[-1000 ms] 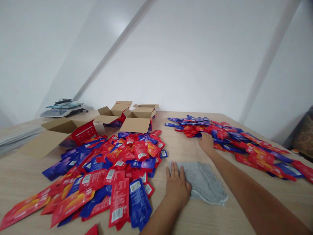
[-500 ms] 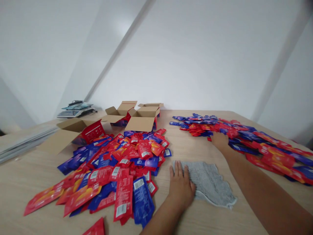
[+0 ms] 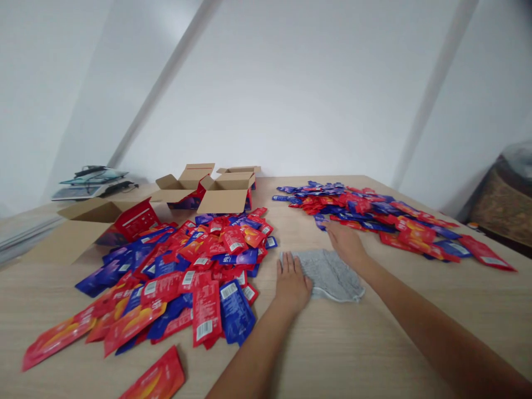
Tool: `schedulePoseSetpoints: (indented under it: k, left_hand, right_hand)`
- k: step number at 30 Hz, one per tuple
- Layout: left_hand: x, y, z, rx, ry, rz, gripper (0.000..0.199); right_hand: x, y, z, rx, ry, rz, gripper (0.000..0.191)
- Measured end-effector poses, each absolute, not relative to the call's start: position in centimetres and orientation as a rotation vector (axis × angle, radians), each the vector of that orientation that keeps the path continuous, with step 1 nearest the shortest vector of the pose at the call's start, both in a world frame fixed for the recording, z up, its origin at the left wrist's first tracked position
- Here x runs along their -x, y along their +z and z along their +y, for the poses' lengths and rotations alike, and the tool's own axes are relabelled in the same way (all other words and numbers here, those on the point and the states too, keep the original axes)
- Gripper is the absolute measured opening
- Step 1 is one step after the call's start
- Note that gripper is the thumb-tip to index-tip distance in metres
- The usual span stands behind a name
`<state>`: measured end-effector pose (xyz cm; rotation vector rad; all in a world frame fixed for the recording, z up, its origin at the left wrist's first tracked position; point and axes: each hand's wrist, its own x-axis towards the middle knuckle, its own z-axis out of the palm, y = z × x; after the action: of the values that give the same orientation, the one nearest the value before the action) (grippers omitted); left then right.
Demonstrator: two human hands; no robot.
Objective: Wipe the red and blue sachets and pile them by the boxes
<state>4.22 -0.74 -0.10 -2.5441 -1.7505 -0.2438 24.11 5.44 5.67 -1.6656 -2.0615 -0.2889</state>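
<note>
My left hand (image 3: 293, 284) lies flat with fingers stretched out on the left edge of a crumpled grey cloth (image 3: 332, 275), on the wooden table. My right hand (image 3: 346, 242) is just beyond the cloth, at the near edge of the right-hand pile of pouches (image 3: 366, 208). Its fingers are closed on a small blue pouch (image 3: 320, 221), whose end sticks out to the left of the fingertips; the grip itself is partly hidden. Left of my left hand spreads a heap of red and blue pouches (image 3: 208, 249), several showing white barcode labels.
Open cardboard boxes (image 3: 222, 201) stand behind the left heap, one (image 3: 66, 235) at its left side. A flat scale (image 3: 78, 191) with items on top sits at the back left. One red pouch (image 3: 155, 377) lies near the front. A brown bulky object (image 3: 505, 194) stands beyond the right edge.
My right hand has drawn back and left from the pile, a blue pouch now at its fingertips. My left hand stays on the cloth. The view has turned right.
</note>
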Motion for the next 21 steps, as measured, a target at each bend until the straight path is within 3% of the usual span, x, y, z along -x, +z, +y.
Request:
schedulePoseSetpoints:
  k: [6,15,21]
  left_hand:
    - [-4.2,0.2,-0.8,2.538,-0.227,-1.720,0.063]
    - [-4.4,-0.2,-0.6,2.518,-0.194,-1.739,0.059]
    - [-4.4,-0.2,-0.8,2.496,-0.191,-1.739,0.061]
  right_hand:
    - [-18.9,2.1,-1.7,1.616,-0.058,-2.389,0.049]
    - [-18.2,-0.4,-0.5,1.611,-0.091,-2.405,0.051]
    - [-19.2,0.2,-1.4,1.835,-0.170,-2.356,0.048]
